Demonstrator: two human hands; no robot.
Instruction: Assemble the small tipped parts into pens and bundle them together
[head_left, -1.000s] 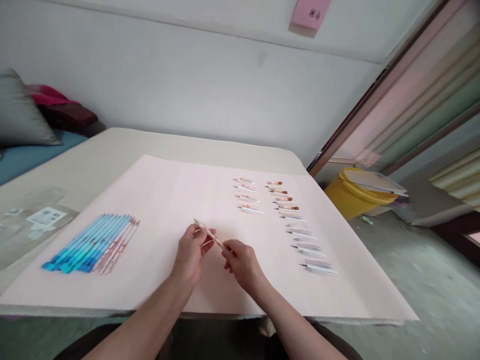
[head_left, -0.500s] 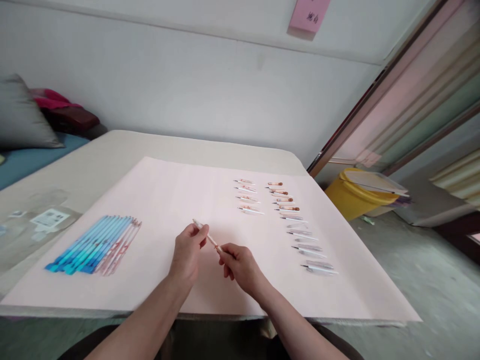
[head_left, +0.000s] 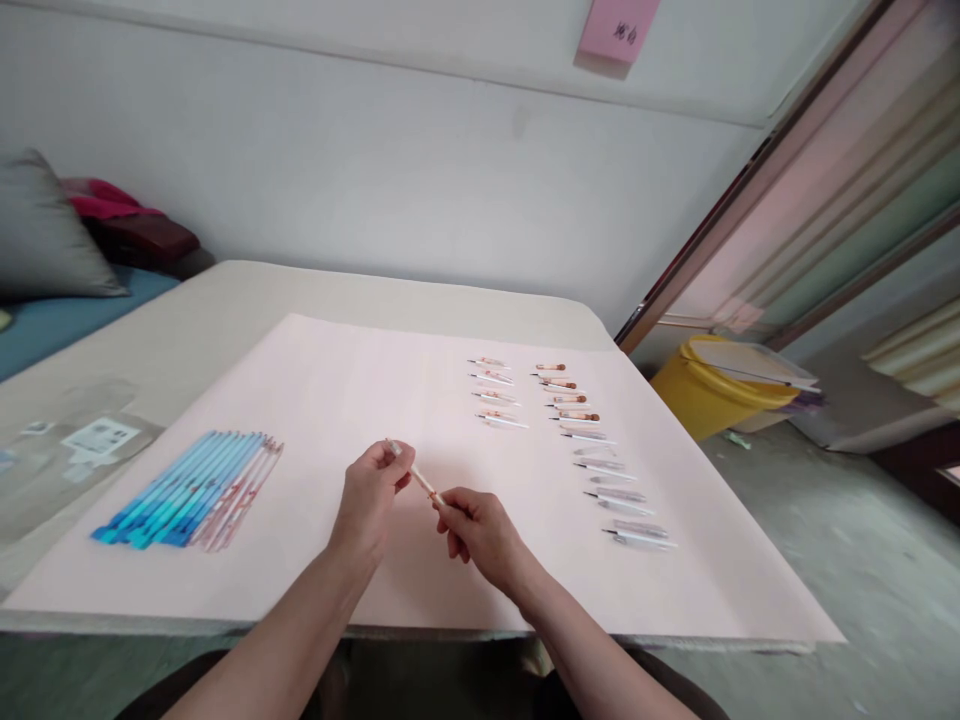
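Between my two hands is a slim white pen (head_left: 422, 481) with orange-red marks, tilted over the white sheet (head_left: 360, 390). The fingers of my left hand (head_left: 373, 495) pinch its upper end near the tip. My right hand (head_left: 484, 535) is closed round the lower end, hiding part of it. To the left lie several blue pens (head_left: 187, 485) side by side, with a few pink-and-white pens (head_left: 238, 497) along their right edge. Disassembled pen parts sit in rows on the right: refills with pinkish barrels (head_left: 495, 397), brown-ended barrels (head_left: 574, 401) and pale clear barrels (head_left: 634, 530).
A clear plastic bag (head_left: 45, 470) with a white label lies at the table's left. The pale wall (head_left: 420, 180) rises behind the table. A yellow bin (head_left: 694, 390) stands on the floor to the right, and a grey cushion (head_left: 52, 230) sits at the far left.
My left hand has shifted slightly left, and its fingers are turned a little on the pen's upper end. My right hand stays nearly in place; the laid-out pens and parts are unmoved.
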